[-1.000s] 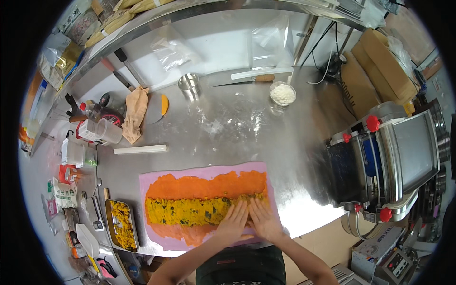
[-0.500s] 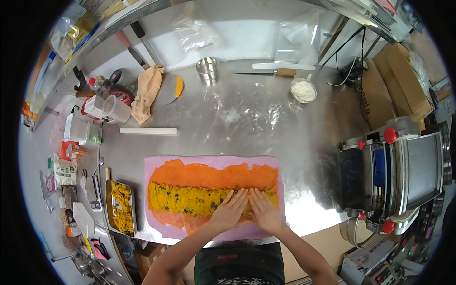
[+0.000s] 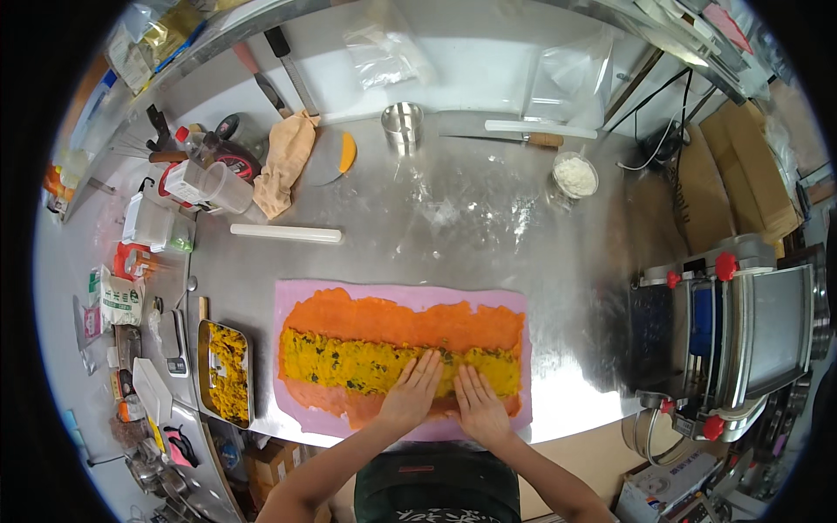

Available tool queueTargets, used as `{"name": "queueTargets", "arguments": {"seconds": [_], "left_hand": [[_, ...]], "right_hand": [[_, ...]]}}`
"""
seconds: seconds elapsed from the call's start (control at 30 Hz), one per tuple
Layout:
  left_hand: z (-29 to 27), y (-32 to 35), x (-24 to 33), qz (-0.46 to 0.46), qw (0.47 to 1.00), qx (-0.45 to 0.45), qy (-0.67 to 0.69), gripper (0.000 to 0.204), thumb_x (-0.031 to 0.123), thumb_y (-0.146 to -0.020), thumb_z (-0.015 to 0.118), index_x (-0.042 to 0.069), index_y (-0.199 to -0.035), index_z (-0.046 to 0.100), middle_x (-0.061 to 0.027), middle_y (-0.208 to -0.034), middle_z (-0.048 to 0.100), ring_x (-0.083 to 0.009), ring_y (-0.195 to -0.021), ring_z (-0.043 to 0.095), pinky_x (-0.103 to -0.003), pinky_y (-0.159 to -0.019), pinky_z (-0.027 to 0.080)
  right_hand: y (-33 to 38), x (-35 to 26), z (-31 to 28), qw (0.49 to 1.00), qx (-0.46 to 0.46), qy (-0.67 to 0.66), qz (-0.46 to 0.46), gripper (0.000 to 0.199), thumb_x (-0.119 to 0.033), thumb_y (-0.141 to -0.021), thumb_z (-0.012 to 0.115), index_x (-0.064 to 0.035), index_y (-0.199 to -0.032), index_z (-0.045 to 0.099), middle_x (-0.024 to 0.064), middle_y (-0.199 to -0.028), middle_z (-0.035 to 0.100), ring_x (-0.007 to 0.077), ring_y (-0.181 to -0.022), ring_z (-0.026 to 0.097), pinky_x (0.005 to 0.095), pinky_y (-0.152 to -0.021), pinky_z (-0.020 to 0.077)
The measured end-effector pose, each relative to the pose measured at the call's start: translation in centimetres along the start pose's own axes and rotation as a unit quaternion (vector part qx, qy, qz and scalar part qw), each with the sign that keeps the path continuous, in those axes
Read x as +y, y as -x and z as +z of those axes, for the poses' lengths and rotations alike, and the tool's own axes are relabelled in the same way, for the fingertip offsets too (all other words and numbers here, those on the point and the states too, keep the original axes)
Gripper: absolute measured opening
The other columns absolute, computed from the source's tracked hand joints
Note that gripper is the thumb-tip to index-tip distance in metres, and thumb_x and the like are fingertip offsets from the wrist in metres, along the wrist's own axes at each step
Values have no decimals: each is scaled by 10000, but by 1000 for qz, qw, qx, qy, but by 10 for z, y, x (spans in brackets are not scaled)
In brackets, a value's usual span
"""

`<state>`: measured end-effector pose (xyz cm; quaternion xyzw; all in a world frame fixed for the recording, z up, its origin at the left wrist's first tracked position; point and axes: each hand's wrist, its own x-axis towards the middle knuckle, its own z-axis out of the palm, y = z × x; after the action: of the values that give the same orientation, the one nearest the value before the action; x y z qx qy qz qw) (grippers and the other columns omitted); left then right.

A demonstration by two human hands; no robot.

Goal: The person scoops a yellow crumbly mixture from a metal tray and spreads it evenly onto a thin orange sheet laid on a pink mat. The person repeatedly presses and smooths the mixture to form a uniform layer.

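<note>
A flat pink-purple sheet, seemingly dough (image 3: 392, 288), lies at the table's near edge. On it is spread an orange layer (image 3: 401, 321), crossed by a lengthwise band of yellow filling with dark bits (image 3: 331, 362). My left hand (image 3: 411, 394) lies with fingers stretched over the filling, right of its middle. Beside it, a small gap away, my right hand (image 3: 479, 411) rests its straight fingertips on the band's near side. Neither hand grasps anything. Left of the sheet stands a metal tray (image 3: 250, 383) with loose yellow filling (image 3: 228, 366) in it.
A white rolling pin (image 3: 286, 233) lies beyond the sheet. Farther back are a metal cup (image 3: 403, 128), a long knife (image 3: 497, 137) and a cup of white powder (image 3: 575, 177). A machine with red knobs (image 3: 724, 331) stands at the right; containers and a scale (image 3: 174, 349) line the left.
My hands have moved apart, the fingertips no longer close together. More filling shows between and right of them. The whole view has shifted slightly.
</note>
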<state>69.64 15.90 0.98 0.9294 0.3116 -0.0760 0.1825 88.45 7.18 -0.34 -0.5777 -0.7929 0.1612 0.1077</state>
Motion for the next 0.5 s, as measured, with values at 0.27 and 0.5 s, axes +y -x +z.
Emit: {"name": "queueTargets", "arguments": {"seconds": [0.27, 0.5], "left_hand": [[7, 4, -10, 35, 997, 25, -59, 769, 323, -880, 596, -104, -1471, 350, -250, -1590, 302, -355, -1519, 229, -460, -1235, 189], [2, -17, 4, 32, 999, 15, 5, 1192, 643, -643, 738, -117, -1467, 334, -273, -1571, 311, -387, -1505, 236, -487, -1237, 173]], "right_hand": [[-4, -18, 2, 1000, -10, 9, -25, 591, -198, -888, 588, 153, -1352, 482, 319, -1483, 430, 409, -1416, 408, 498, -1197, 289], [-24, 15, -16, 999, 12, 33, 25, 554, -171, -902, 572, 161, -1337, 486, 330, -1470, 437, 410, -1397, 433, 477, -1198, 292]]}}
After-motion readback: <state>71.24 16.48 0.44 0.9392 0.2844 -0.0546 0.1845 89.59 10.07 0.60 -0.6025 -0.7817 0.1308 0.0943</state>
